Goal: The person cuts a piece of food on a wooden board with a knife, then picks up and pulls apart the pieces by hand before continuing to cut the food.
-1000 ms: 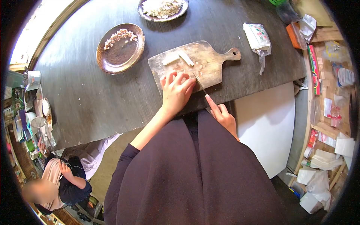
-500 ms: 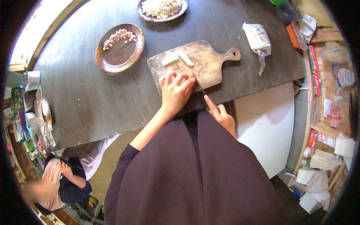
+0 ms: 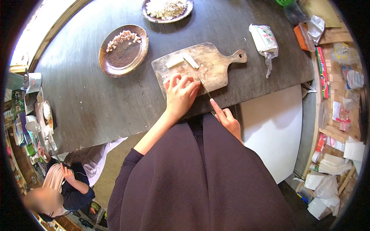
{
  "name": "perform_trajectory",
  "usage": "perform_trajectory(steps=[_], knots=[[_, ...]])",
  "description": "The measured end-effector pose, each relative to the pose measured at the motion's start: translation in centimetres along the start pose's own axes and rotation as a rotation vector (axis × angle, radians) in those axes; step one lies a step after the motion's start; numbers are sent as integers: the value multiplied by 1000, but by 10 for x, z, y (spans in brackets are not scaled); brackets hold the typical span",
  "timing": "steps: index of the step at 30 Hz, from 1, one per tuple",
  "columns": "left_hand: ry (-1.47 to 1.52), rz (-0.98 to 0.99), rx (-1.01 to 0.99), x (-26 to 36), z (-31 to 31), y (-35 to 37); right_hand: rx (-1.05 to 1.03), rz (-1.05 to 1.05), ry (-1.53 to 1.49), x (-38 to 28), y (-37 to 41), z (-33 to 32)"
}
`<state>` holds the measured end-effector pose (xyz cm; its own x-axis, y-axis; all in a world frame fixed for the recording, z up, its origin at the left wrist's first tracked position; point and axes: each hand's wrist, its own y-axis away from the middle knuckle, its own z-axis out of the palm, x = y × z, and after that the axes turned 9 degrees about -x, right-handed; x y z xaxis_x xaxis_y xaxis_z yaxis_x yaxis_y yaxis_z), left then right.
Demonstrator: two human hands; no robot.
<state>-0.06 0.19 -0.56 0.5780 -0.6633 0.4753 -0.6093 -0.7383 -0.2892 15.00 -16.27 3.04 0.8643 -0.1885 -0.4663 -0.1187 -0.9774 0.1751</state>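
Observation:
A wooden cutting board with a handle lies near the table's front edge. Two white sticks of some food rest on it, with small pale cut bits close by. My left hand is closed, its curled fingertips pressed down on the board's near part; whatever lies beneath them is hidden. In my right hand is a knife, its handle mostly covered and my index finger stretched along it. The narrow blade points up and left onto the board, right beside my left fingertips.
On the dark table, a brown plate holds small diced pieces and another plate holds pale chopped food. A white plastic packet lies right of the board. Another person is at lower left, near a sieve.
The knife and my right hand have shifted very slightly; my left hand stays in place. At lower left, the other person's hand and the sieve have moved a little left.

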Motion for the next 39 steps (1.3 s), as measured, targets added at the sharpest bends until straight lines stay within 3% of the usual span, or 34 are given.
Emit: perform_trajectory(steps=[11, 20, 39], knots=[[2, -6, -1, 0, 0, 1, 56, 9, 110, 0, -8, 5], [13, -7, 6, 0, 2, 2, 126, -2, 21, 2, -10, 5], [37, -23, -8, 0, 0, 1, 85, -28, 57, 4, -12, 3]])
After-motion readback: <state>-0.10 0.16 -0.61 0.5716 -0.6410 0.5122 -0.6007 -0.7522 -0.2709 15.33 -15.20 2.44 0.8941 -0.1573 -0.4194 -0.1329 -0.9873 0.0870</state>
